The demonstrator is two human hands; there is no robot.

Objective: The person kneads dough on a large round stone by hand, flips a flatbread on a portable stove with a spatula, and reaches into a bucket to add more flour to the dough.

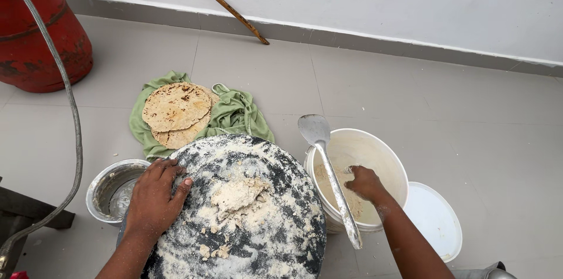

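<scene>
My left hand [156, 195] lies flat, palm down, on the left edge of a round black board [293, 220] dusted with flour. A rough lump of dough [236, 194] sits in the board's middle. My right hand [365, 184] reaches down into a white bucket [384, 156] that holds flour, its fingers curled inside; whether they hold flour I cannot tell. A metal spatula [328, 167] rests across the bucket's rim, just left of that hand.
Cooked flatbreads [176, 112] are stacked on a green cloth [237, 113] beyond the board. A small steel bowl [108, 188] stands at left, a white lid [434, 220] at right. A red gas cylinder [35, 32] with its hose [70, 103] and a wooden stick [220, 2] by the wall.
</scene>
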